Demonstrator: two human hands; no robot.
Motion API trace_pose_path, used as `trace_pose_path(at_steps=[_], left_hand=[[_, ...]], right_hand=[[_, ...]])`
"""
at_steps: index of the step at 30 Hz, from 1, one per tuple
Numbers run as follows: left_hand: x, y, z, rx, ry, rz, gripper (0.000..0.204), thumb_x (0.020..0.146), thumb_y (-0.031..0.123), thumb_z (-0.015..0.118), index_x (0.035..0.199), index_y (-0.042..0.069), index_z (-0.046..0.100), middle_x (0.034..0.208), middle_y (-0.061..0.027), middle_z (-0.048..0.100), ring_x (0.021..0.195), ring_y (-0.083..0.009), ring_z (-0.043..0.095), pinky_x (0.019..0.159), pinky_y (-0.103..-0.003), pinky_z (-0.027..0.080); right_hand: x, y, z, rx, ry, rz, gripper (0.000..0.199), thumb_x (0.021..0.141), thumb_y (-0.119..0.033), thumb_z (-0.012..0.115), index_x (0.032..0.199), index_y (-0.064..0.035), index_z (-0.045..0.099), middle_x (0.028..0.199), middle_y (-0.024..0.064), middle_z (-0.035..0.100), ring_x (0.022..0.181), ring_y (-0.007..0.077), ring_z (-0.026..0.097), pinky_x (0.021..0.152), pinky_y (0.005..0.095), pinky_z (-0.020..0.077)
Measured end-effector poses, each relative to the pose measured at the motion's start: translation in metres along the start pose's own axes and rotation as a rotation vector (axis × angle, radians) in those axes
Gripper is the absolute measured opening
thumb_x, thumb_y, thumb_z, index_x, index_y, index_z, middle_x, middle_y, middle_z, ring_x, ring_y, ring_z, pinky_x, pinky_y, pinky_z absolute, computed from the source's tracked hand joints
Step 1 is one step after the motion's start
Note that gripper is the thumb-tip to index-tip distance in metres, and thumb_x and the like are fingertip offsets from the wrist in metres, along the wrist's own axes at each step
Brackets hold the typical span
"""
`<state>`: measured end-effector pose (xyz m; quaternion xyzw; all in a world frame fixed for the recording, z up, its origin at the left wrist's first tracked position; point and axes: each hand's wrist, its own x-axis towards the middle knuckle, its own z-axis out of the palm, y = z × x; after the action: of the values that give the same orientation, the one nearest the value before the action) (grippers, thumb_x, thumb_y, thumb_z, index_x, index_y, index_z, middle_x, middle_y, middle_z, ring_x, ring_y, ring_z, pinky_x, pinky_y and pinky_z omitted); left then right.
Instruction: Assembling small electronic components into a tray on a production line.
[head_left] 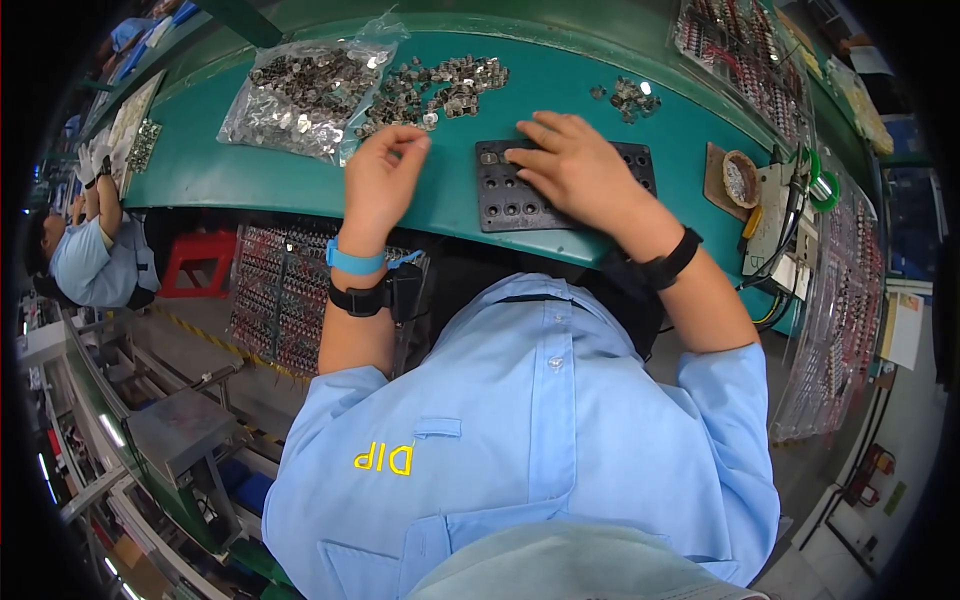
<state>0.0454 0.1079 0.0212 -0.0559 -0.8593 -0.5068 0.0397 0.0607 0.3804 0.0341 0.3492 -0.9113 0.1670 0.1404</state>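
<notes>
My left hand [385,180] is at the near edge of a loose pile of small silvery metal pieces [460,88]. Its thumb and fingertips are pinched together; anything between them is too small to make out. My right hand [575,165] lies over a black tray [490,215] with rows of round holes, its fingers stretched out and apart. One fingertip touches the tray's far row beside a small metal piece [489,158] seated in the corner hole. The hand hides the tray's middle.
A clear plastic bag [310,95] full of similar pieces lies at the far left. More pieces [635,98] sit at the far right. A round dish [740,178], a green solder spool [824,188] and cables stand at the right. A co-worker [95,250] sits at the left.
</notes>
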Motion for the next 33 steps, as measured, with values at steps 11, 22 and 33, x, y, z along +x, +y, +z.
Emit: trace_pose_path(at_steps=[11,22,33], left_hand=[[-0.024,0.025,0.037,0.345,-0.335,0.539,0.110,0.057,0.042,0.090,0.146,0.007,0.036,0.146,-0.0185,0.040,0.136,-0.0389,0.037,0.114,-0.055,0.023],[-0.036,0.014,0.005,0.287,-0.318,0.498,0.106,0.059,0.039,0.090,0.145,0.008,0.037,0.145,-0.0175,0.042,0.136,-0.0402,0.038,0.114,-0.051,0.026],[-0.036,0.041,0.020,-0.241,-0.379,0.694,0.076,0.069,0.024,0.089,0.132,0.004,0.051,0.132,-0.0129,0.056,0.118,-0.0277,0.057,0.096,-0.039,0.048]], right_hand=[[0.010,-0.006,-0.010,-0.200,-0.093,-0.126,0.035,0.088,-0.031,0.067,0.118,-0.0133,0.071,0.136,0.0093,0.058,0.132,0.0283,0.047,0.111,0.0508,0.0344],[0.010,-0.028,0.001,-0.070,-0.150,-0.165,0.041,0.091,-0.035,0.063,0.126,-0.0146,0.067,0.140,0.0120,0.054,0.133,0.0296,0.045,0.113,0.0501,0.0317],[0.079,-0.018,-0.035,1.389,0.376,0.544,0.023,0.095,-0.026,0.062,0.108,-0.0097,0.072,0.108,0.0104,0.072,0.098,0.0240,0.065,0.092,0.0405,0.0469]])
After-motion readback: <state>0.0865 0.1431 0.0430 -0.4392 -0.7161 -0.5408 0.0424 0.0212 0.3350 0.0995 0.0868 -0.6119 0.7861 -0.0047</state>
